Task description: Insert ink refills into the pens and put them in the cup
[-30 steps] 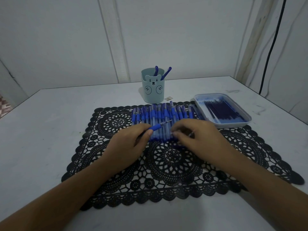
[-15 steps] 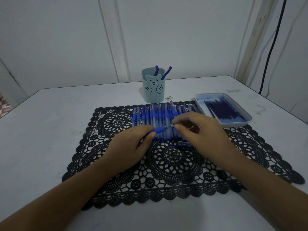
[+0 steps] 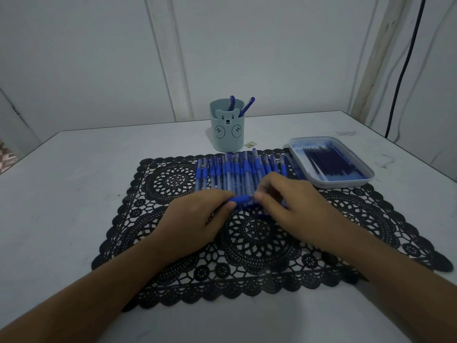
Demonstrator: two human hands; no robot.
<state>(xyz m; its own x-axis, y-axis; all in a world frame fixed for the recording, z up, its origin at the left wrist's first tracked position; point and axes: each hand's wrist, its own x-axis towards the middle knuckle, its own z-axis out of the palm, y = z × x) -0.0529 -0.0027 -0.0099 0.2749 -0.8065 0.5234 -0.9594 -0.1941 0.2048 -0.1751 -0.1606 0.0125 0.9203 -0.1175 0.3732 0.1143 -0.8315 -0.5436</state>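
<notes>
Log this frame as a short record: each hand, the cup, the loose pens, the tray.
left hand: grips a blue pen above the mat
right hand: pinches that pen's other end
cup: upright at the mat's far edge, two pens inside
loose pens: row of pens lying on the mat, between cup and hands
tray: right of the row, holds dark refills

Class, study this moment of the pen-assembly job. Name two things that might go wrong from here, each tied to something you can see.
1. Both hands work the held pen right above the row of loose pens; a slip of the left hand or right hand may scatter them.
2. The cup stands behind that row, so reaching over may knock pens or tip it.
</notes>
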